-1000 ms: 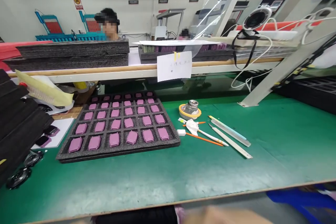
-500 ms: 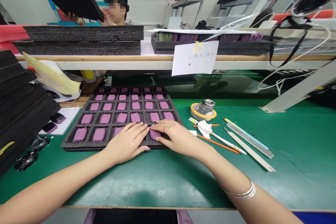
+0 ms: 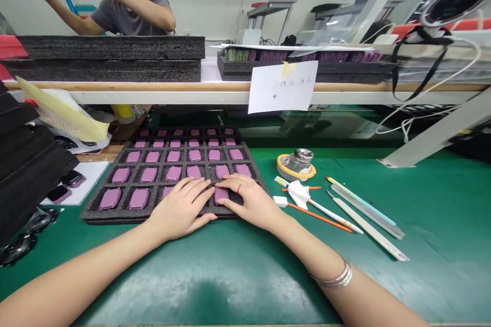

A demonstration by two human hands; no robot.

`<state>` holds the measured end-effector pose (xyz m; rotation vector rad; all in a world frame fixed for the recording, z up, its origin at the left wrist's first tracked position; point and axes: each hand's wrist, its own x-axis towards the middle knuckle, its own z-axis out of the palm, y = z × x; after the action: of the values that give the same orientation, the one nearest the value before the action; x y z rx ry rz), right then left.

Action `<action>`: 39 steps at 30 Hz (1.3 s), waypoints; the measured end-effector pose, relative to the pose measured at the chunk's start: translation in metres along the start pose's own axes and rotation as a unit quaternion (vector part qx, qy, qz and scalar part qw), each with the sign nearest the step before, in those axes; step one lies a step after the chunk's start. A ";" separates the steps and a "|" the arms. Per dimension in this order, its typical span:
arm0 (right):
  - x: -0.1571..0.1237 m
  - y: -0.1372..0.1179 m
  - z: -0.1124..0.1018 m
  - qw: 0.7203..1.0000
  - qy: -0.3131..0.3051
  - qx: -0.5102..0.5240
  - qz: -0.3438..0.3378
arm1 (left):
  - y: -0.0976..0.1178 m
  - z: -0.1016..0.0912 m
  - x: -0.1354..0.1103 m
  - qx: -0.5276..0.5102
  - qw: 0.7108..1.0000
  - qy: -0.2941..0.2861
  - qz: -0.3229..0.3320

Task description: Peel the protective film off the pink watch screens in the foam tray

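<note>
Large room, pale walls. Upper left of the frame, a co-worker (image 3: 128, 15) in a gray T-shirt stands behind the shelf, both arms raised. Dark foam sheets (image 3: 107, 48) lie stacked on that shelf, and a paper note (image 3: 282, 87) hangs from its front edge, center.

Below is a green bench mat (image 3: 433, 265), filling the lower frame. To the right of center are a tape roll (image 3: 286, 168) holding a small metal jar (image 3: 301, 160), a white cloth (image 3: 298, 193), an orange stick (image 3: 318, 217) and two long pale strips (image 3: 366, 212), all apart from the hands.

Center-left, a black foam tray (image 3: 115, 217) holds rows of pink pieces in separate pockets. Both hands rest on its front edge, near the middle. The left hand (image 3: 180, 208) lies flat, its fingers (image 3: 195, 189) spread apart across the tray. The right hand (image 3: 247, 202), with a bangle (image 3: 332, 278) on the wrist and a ring (image 3: 238, 188) on one finger, reaches in from the right.

One pink piece (image 3: 221, 195), front row, sits between the hands, its long axis running front to back. It lies nearer the right hand: thumb along its near side, fingers curled over its far end. Whether they clamp it, I cannot tell. The left fingertips lie just beside it.
</note>
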<state>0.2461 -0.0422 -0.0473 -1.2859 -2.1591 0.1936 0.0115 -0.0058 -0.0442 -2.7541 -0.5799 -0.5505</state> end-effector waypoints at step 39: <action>-0.010 0.024 -0.043 0.991 -0.021 -0.064 0.112 | 0.003 0.003 0.049 -0.237 0.960 -0.063 -0.136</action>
<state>0.2918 -0.0459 -0.0268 -1.6128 -2.0872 0.1758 0.0555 0.0089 -0.0267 -3.1985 -0.9803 -0.6488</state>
